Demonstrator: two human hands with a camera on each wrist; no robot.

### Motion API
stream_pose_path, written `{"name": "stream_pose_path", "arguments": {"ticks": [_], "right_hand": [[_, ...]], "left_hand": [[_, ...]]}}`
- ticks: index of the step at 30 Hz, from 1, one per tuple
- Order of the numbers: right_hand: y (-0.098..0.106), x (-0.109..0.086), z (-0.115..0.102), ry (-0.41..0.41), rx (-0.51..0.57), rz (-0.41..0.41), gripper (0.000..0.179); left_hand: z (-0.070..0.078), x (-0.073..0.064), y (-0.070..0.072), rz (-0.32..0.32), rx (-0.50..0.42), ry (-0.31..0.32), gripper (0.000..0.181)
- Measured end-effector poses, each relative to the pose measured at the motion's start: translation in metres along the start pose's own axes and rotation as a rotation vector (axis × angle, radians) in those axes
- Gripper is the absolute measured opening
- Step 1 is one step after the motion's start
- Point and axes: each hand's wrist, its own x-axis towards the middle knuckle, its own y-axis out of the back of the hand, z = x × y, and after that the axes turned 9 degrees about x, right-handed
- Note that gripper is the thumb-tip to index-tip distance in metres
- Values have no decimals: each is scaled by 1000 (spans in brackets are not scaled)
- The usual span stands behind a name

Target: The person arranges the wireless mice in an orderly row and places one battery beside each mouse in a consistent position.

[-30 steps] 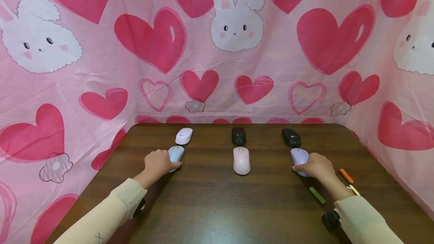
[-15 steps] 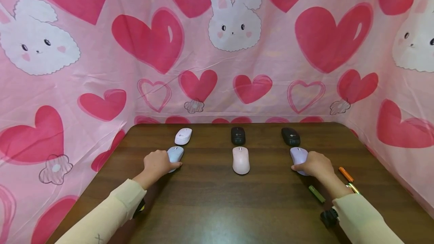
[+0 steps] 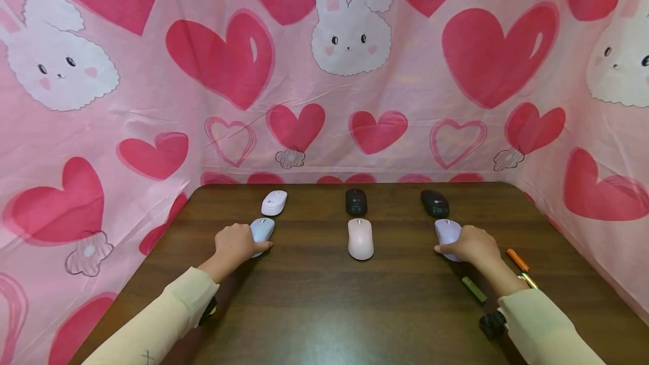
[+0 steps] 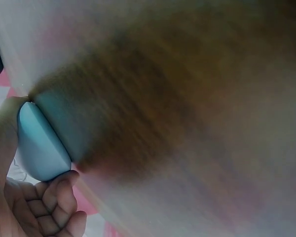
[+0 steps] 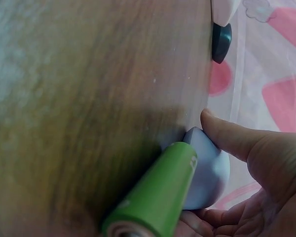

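My left hand [image 3: 236, 245] grips a light blue computer mouse [image 3: 263, 230] by its sides on the table; the left wrist view shows the thumb on one side of the blue mouse [image 4: 42, 143] and curled fingers on the other. A lilac mouse [image 3: 447, 231] lies on the table's right side, with my right hand [image 3: 471, 246] holding it between thumb and fingers. Between the hands sits a pale pink mouse [image 3: 360, 240]. Behind these stand a white mouse [image 3: 274, 203] at left, a black mouse [image 3: 356, 202] in the middle and another black mouse [image 3: 435, 203] at right.
Near the right forearm lie a green battery [image 3: 474, 289], an orange battery [image 3: 518, 260] and a partly hidden yellowish one [image 3: 529, 281]. The green battery [image 5: 155, 192] looms large in the right wrist view. Pink heart-and-rabbit cloth [image 3: 324, 89] surrounds the brown table [image 3: 324, 308] at back and sides.
Both hands keep their grip on the blue and lilac mice, which stay in place. The head view has shifted very slightly.
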Motion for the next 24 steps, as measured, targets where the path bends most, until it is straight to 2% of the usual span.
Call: {"name": "stream_pose_path", "arguments": {"ticks": [24], "right_hand": [[3, -3, -2, 29, -25, -4, 86]], "left_hand": [[-2, 0, 2, 14, -8, -19, 74]]}}
